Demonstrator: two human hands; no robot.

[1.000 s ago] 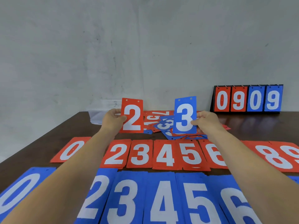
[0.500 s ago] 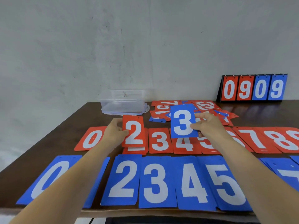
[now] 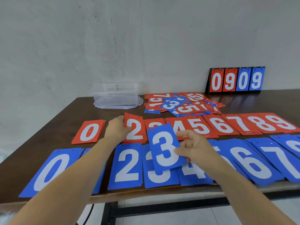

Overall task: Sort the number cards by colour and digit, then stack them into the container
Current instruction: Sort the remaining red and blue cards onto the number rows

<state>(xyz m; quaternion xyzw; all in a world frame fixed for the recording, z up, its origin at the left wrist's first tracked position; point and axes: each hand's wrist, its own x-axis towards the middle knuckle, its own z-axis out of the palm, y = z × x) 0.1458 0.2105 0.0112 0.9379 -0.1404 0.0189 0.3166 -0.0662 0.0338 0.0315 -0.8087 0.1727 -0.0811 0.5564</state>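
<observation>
My left hand (image 3: pixel 116 129) holds a red 2 card (image 3: pixel 134 128) by its left edge, low over the red 2 pile in the red row (image 3: pixel 227 125). My right hand (image 3: pixel 193 147) pinches a blue 3 card (image 3: pixel 165 146) at its right edge, tilted above the blue 3 pile (image 3: pixel 159 177) in the blue row (image 3: pixel 128 166). Red piles run 0 to 9 along the middle of the table, blue piles along the front edge. A loose heap of mixed cards (image 3: pixel 181 103) lies behind the rows. The clear plastic container (image 3: pixel 117 95) stands at the back left.
A flip scoreboard (image 3: pixel 236 80) showing 0909 stands at the back right against the wall. The dark wooden table (image 3: pixel 53 127) ends close to me, with the blue piles reaching its front edge. A grey wall rises behind.
Both hands have come down and toward me from the heap. The red 2 now sits over the red 2 pile, and the blue 3 has dropped over the blue 3 pile.
</observation>
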